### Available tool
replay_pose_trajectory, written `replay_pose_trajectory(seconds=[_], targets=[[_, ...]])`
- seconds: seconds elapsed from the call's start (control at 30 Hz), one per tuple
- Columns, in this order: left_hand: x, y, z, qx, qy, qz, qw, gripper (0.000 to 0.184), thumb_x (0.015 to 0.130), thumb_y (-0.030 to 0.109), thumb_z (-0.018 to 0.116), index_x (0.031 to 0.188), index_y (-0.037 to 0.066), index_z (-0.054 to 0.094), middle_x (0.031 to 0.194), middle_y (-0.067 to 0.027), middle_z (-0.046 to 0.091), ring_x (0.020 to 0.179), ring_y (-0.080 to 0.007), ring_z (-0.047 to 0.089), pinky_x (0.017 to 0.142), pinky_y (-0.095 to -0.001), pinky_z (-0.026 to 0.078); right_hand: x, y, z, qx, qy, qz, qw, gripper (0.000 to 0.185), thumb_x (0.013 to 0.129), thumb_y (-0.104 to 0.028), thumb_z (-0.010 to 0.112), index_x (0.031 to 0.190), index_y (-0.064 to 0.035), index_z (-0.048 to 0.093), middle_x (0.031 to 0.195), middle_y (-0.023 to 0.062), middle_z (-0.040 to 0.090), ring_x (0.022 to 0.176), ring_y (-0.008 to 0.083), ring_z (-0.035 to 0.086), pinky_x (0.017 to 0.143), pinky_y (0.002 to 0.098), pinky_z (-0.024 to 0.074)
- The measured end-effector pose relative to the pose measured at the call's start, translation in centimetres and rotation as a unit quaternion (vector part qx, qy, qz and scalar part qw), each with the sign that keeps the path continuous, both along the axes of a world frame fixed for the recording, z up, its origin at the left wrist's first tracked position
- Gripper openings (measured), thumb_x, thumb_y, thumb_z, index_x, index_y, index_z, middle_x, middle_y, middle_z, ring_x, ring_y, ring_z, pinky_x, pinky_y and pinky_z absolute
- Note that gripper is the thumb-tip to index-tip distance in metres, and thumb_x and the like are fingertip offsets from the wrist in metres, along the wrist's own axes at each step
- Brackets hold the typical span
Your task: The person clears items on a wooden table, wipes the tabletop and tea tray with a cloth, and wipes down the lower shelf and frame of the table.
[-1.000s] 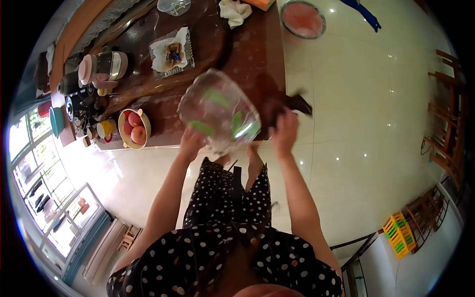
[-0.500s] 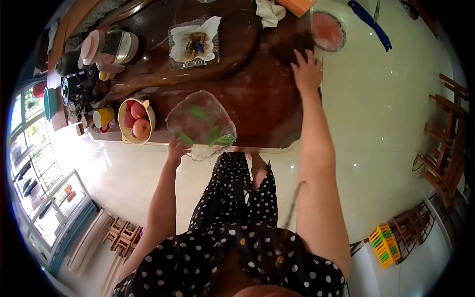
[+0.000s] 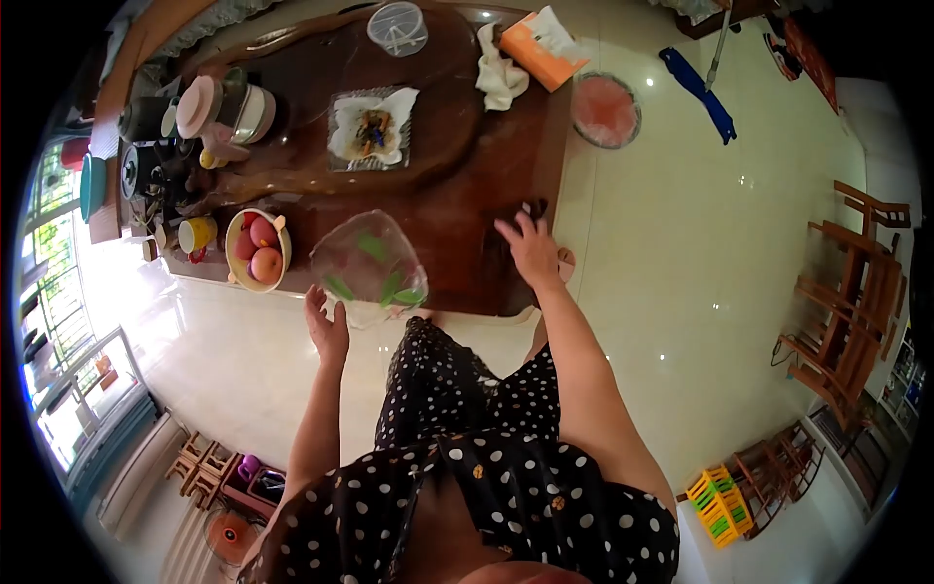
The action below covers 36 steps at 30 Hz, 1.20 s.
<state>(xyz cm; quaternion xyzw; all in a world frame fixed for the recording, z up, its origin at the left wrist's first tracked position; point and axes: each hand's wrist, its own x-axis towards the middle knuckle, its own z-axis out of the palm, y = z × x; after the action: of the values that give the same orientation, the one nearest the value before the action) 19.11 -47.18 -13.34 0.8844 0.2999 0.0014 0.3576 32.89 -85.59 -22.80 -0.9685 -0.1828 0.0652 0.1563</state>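
A clear plastic tray [image 3: 365,255] with green leaf patterns lies at the front edge of the dark wooden table [image 3: 457,204]. My left hand [image 3: 328,326] is beside its lower left corner, fingers apart, holding nothing. Over the table's right end is my right hand [image 3: 530,248], with its fingers spread. A small dark item [image 3: 533,208] shows at its fingertips, too unclear to name. Left of the tray stands a bowl [image 3: 233,255] of reddish fruit [image 3: 266,265]. Behind the tray is a glass ashtray [image 3: 372,128] lined with white tissue.
A pink pitcher [image 3: 198,105] and a yellow cup [image 3: 197,234] stand on the left. At the back are a round plastic container [image 3: 397,29], a white cloth [image 3: 498,73] and an orange tissue box [image 3: 541,54]. A pink-topped round stool [image 3: 605,109] stands beyond the right edge.
My left hand has let go of the plastic tray, which now lies on the table. My right hand reached to the table's far right, then came back nearer. The view has shifted.
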Motion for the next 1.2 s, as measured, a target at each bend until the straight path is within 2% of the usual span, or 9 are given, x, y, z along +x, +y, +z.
replay_pose_trajectory(seconds=[0.07,0.27,0.4,0.53,0.67,0.8,1.0,1.13,1.2], targets=[[1.3,-3.5,0.8,0.001,-0.015,0.002,1.000,0.056,0.087,0.007,0.061,0.138,0.006,0.037,0.126,-0.0128,0.053,0.114,-0.0229,0.053,0.094,-0.0365,0.045,6.9,-1.1,0.6,0.005,0.018,-0.131,0.991,0.056,0.078,-0.009,0.067,0.129,-0.0300,0.054,0.128,0.0091,0.047,0.107,0.0351,0.049,0.080,0.0435,0.0525],[3.6,-18.5,0.3,-0.110,0.009,0.026,0.994,0.052,0.088,0.003,0.061,0.135,0.002,0.038,0.121,-0.0123,0.054,0.108,-0.0201,0.056,0.087,-0.0311,0.048,15.9,-8.7,0.3,0.007,0.080,-0.207,0.975,0.053,0.083,-0.022,0.066,0.133,-0.0289,0.049,0.125,0.0106,0.049,0.107,0.0372,0.053,0.081,0.0448,0.0513],[12.1,-27.3,-0.2,-0.254,-0.018,-0.004,0.967,0.059,0.087,0.016,0.069,0.135,0.001,0.040,0.121,-0.0137,0.056,0.105,-0.0189,0.058,0.090,-0.0321,0.047,11.5,-18.5,-1.0,0.064,0.230,-0.290,0.927,0.056,0.080,-0.034,0.067,0.133,-0.0295,0.049,0.115,0.0131,0.054,0.106,0.0362,0.055,0.086,0.0471,0.0486],[27.2,-31.6,-2.5,-0.385,0.048,0.029,0.921,0.069,0.084,0.041,0.071,0.132,-0.001,0.045,0.110,-0.0090,0.059,0.091,-0.0154,0.059,0.076,-0.0278,0.049,2.7,-32.1,-0.9,0.046,0.292,-0.277,0.914,0.052,0.083,-0.041,0.062,0.132,-0.0263,0.051,0.117,0.0163,0.056,0.107,0.0357,0.056,0.088,0.0458,0.0476],[39.4,-35.7,-3.8,-0.464,0.059,0.173,0.867,0.065,0.089,0.039,0.064,0.133,-0.002,0.041,0.123,-0.0190,0.050,0.098,-0.0306,0.063,0.078,-0.0352,0.055,-5.0,-39.4,1.3,-0.039,0.344,-0.322,0.881,0.053,0.087,-0.039,0.060,0.134,-0.0189,0.049,0.119,0.0144,0.054,0.107,0.0337,0.056,0.088,0.0442,0.0479],[44.5,-36.4,-7.8,-0.423,0.051,0.182,0.886,0.054,0.092,0.027,0.060,0.134,0.001,0.039,0.128,-0.0223,0.047,0.092,-0.0374,0.065,0.069,-0.0433,0.060,-8.6,-42.1,2.5,-0.031,0.378,-0.330,0.864,0.054,0.086,-0.037,0.062,0.134,-0.0174,0.049,0.119,0.0144,0.054,0.108,0.0322,0.056,0.090,0.0437,0.0469],[45.3,-36.2,-6.7,-0.365,0.033,0.139,0.920,0.034,0.090,0.001,0.048,0.124,0.002,0.041,0.119,-0.0170,0.054,0.085,-0.0313,0.067,0.068,-0.0377,0.061,-6.7,-41.1,1.2,0.072,0.330,-0.332,0.881,0.054,0.085,-0.036,0.065,0.131,-0.0122,0.053,0.119,0.0156,0.056,0.109,0.0332,0.055,0.092,0.0412,0.0455],[41.4,-36.1,-7.0,-0.343,-0.011,0.083,0.936,0.026,0.091,0.000,0.044,0.117,0.000,0.043,0.112,-0.0127,0.055,0.084,-0.0273,0.067,0.069,-0.0355,0.061,-1.3,-38.3,2.1,0.111,0.283,-0.313,0.900,0.054,0.085,-0.035,0.065,0.131,-0.0101,0.052,0.122,0.0152,0.054,0.112,0.0332,0.053,0.093,0.0410,0.0448],[36.5,-36.0,-6.5,-0.360,-0.034,0.083,0.929,0.017,0.090,0.005,0.052,0.106,-0.001,0.049,0.100,-0.0111,0.058,0.083,-0.0206,0.062,0.064,-0.0321,0.056,2.0,-36.5,2.7,0.137,0.264,-0.292,0.909,0.053,0.085,-0.035,0.065,0.130,-0.0093,0.052,0.122,0.0153,0.054,0.113,0.0334,0.053,0.094,0.0409,0.0444]])
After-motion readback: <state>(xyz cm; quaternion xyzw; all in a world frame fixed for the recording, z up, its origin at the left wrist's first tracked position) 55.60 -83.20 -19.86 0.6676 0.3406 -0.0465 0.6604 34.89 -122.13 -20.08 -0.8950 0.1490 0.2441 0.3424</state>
